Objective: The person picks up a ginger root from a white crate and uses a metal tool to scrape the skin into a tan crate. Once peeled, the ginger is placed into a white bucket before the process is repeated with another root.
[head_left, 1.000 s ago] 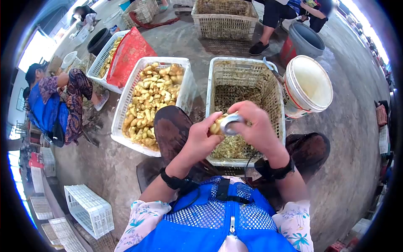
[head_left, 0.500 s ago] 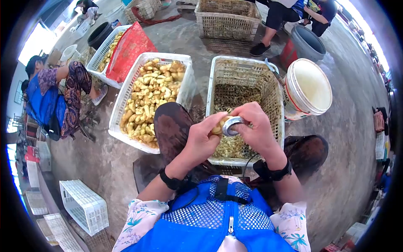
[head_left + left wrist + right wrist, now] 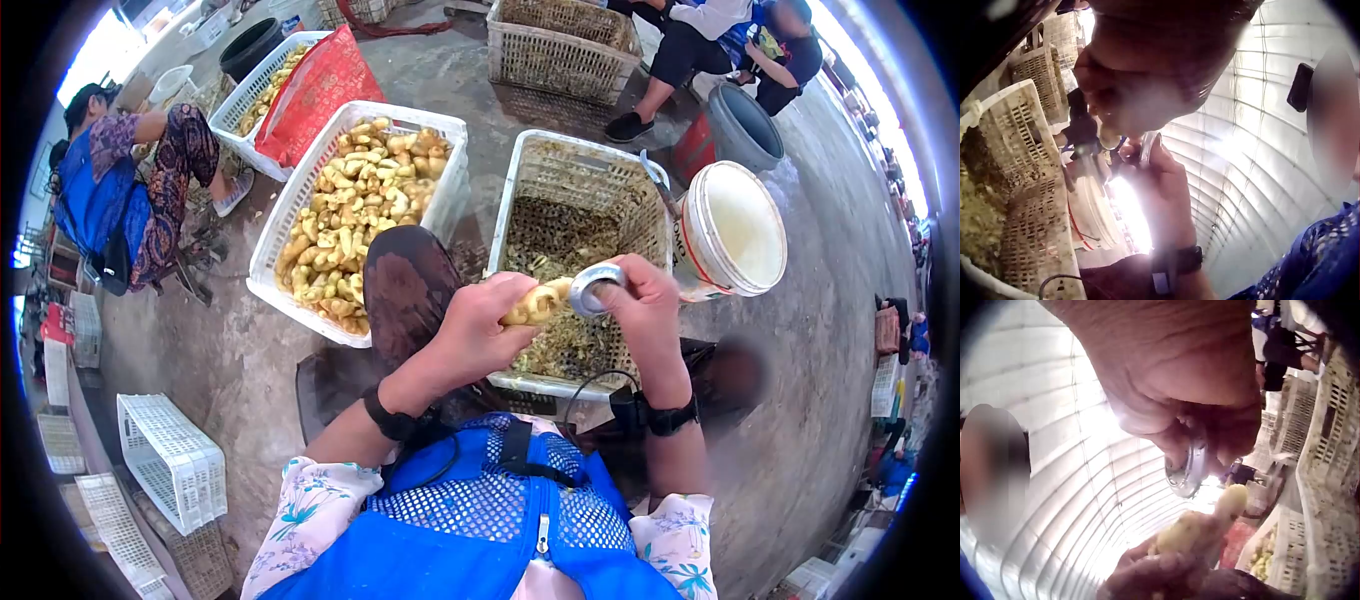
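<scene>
Head and wrist views of two hands at work above a crate. The left hand [image 3: 485, 325] grips a knobbly piece of ginger [image 3: 535, 305] between thumb and fingers, its free end directed toward the right hand [image 3: 648, 305]. The right hand pinches a ring-shaped metal tool [image 3: 597, 290], with the thumb across the ring; the right wrist view shows a gap between ring and ginger. Both hands are over the near part of a soiled white crate [image 3: 650, 205], which holds pale scraps [image 3: 560, 350] in its near part and darker matter farther in. To its left is a second white crate [image 3: 458, 190], heaped with ginger pieces [image 3: 345, 225]; beyond it, a red bag [image 3: 320, 95] leans on a third crate [image 3: 228, 125]. A white bucket [image 3: 740, 230] is just beside the soiled crate, on its right. Each wrist bears a dark band [image 3: 393, 415].
</scene>
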Demonstrator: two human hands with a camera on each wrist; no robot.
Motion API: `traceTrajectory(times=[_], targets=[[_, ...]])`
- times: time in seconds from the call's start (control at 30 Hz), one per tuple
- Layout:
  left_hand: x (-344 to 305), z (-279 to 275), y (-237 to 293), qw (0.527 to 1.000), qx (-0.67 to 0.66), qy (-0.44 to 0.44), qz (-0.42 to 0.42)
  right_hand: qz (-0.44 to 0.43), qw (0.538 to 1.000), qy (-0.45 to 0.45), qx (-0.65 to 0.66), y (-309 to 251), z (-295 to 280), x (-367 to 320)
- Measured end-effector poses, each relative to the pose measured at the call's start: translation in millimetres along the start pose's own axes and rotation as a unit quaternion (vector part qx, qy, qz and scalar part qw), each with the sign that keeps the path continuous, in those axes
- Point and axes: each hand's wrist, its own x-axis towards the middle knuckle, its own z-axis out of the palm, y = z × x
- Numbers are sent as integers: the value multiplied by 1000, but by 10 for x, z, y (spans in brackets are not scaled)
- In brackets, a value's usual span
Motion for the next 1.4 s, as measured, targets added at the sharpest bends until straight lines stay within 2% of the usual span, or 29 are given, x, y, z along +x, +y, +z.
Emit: traceTrajectory(times=[0.2, 0.3, 0.33, 0.43, 0.47, 0.57, 0.7, 0.8, 0.93, 1.07, 1.17, 1.27, 1.4], targets=[[0, 56, 5, 990, 122, 37, 66, -31, 998, -31, -46, 44, 233, -34], [-9, 60, -57, 990, 130, 20, 59, -36, 990, -25, -131, 60, 127, -4], [-13, 45, -53, 991, 118, 16, 59, -2, 994, 5, -109, 110, 55, 30], [-50, 5, -62, 993, 98, 19, 61, 60, 998, 16, 3, 126, -10, 57], [-51, 22, -86, 992, 101, 24, 65, 20, 996, -10, -90, 66, -27, 22], [-27, 56, -89, 990, 119, 21, 73, -22, 998, -30, -55, -62, 201, -46], [-64, 54, -92, 988, 138, 2, 66, -36, 988, -60, -140, 31, 122, 17], [-77, 28, -62, 990, 128, -14, 52, -36, 977, 6, -211, 140, 26, 103], [-91, 1, -133, 991, 125, 6, 39, 13, 998, -30, -46, -32, 145, 44], [-87, 4, -115, 993, 112, -1, 43, 3, 996, -85, -34, 149, 239, 36], [-118, -8, -127, 992, 121, -14, 45, -39, 987, -72, -138, 107, 202, 59], [-136, -12, -116, 992, 112, -14, 48, 25, 992, 22, -123, 252, 17, 181], [-124, -23, -198, 993, 112, 10, 34, -24, 998, -34, -44, 54, 203, 59]])
